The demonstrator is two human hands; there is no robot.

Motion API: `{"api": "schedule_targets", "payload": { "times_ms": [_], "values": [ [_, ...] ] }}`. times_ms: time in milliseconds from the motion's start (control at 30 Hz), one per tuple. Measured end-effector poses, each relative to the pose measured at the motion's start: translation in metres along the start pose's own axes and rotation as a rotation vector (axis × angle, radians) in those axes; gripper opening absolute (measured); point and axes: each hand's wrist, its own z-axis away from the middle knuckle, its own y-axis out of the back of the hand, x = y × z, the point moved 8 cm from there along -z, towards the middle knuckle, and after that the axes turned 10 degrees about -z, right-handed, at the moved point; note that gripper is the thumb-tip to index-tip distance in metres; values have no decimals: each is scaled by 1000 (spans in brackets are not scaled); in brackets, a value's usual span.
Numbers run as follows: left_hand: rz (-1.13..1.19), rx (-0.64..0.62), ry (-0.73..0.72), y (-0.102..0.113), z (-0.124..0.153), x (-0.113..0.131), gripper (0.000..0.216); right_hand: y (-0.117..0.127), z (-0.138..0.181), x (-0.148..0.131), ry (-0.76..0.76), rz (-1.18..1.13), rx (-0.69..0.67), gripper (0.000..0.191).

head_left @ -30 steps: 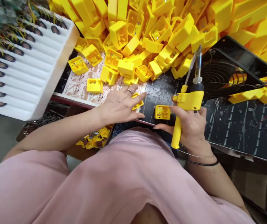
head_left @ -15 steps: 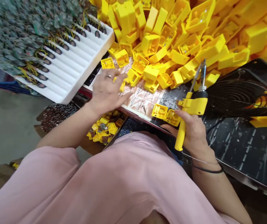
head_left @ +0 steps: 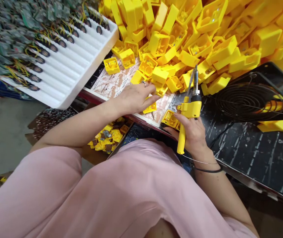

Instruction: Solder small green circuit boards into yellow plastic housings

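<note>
My right hand [head_left: 196, 134] is wrapped around a yellow soldering gun [head_left: 190, 109], its metal tip pointing up and away from me. Under the fingers of my left hand [head_left: 135, 97], a small open yellow plastic case [head_left: 150, 108] is held just above the paper-covered part of the bench; the fingers hide much of it. Beside my right thumb, at the bench's front edge, lies another yellow case [head_left: 170, 118], open side up and partly covered by the hand and gun. Just beyond my left hand, loose yellow cases [head_left: 159, 76] lie in a heap.
A white foam tray [head_left: 82, 62] at the left carries many green circuit boards [head_left: 32, 19] with wired round parts. On the right stands a black fan [head_left: 245, 102]. Below the bench edge, a box holds yellow pieces [head_left: 106, 137]. The heap of cases fills the back.
My left hand has moved right along the bench with the yellow case, toward the cases by my right hand. The soldering gun appears slightly further left, as the view has shifted a little.
</note>
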Motion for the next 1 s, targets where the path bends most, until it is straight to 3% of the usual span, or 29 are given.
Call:
{"api": "schedule_targets", "payload": {
  "times_ms": [167,367,533,667,767,900,933,1000],
  "values": [
    [-281,177,-74,3,22,16,60,-5,3,1,-4,25,-9,72],
    [-311,166,-165,-3,31,20,40,-3,8,2,10,46,15,75],
    [-164,177,-357,5,28,8,42,1,5,2,-7,9,49,73],
    [-29,238,-282,1,29,4,41,1,5,3,7,-20,47,73],
    [39,248,-217,-7,29,21,49,4,7,7,6,-1,65,75],
    [116,83,-417,-21,23,68,48,4,13,24,24,-21,114,77],
    [91,68,-431,-21,21,73,50,8,16,25,86,-36,191,75],
    [31,104,-379,-13,22,64,55,7,20,37,25,-71,204,78]
  ]
}}
